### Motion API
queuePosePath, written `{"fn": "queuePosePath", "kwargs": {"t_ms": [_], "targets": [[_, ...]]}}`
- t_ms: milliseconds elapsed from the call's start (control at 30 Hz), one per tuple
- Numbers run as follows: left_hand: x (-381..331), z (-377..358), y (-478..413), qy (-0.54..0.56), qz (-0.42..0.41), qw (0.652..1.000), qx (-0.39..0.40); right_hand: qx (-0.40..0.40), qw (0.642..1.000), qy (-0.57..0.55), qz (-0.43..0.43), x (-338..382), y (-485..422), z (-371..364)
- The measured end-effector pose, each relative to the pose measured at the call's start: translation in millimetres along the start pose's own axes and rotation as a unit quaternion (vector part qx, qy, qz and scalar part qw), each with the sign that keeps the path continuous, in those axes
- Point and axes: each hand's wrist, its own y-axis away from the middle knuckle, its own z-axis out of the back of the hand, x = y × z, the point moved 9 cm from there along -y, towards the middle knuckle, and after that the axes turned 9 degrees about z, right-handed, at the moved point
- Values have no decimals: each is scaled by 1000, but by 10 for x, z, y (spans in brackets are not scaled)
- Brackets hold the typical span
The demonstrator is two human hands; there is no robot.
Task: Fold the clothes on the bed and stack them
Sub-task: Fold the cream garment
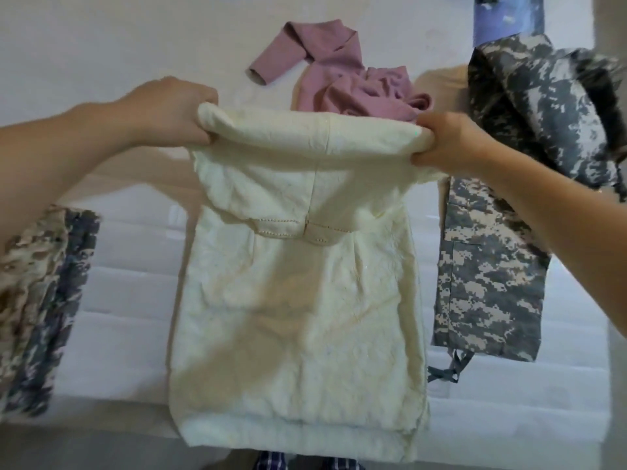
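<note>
Cream garment held up by its folded top edge over the near edge of the bed.

Left hand and right hand each clenched on one end of the fold, fingers curled tight around the cloth. Looks soft, light and crinkled, likely to sag in the middle; best gripped at both outer ends. Pink top crumpled toward the far edge; camouflage clothes along the right side.
</note>
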Motion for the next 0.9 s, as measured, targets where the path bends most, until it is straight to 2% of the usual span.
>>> {"fn": "queuePosePath", "kwargs": {"t_ms": [167,233,333,400,500,600,733,833,900], "targets": [[-165,571,0,-46,44,983,-174,-108,987,115,-30,82,-51,539],[-249,626,195,-51,38,972,-227,-154,980,123,-19,142,116,632],[-350,435,832,-15,3,962,-274,-229,968,98,15,295,703,586],[-386,111,1428,23,-15,961,-276,-241,967,78,29,411,1260,343],[-398,-633,2322,50,-9,974,-222,-213,975,58,13,597,2184,-289],[-370,-1510,2966,87,28,989,-118,-150,988,40,-22,749,2902,-1061],[-307,-2501,3455,74,93,993,14,17,997,35,-73,922,3452,-2089],[-239,-2804,3518,77,115,987,79,152,984,1,-98,927,3612,-2564],[-168,-2851,3488,87,118,983,112,172,979,-36,-101,882,3594,-2631]]}}
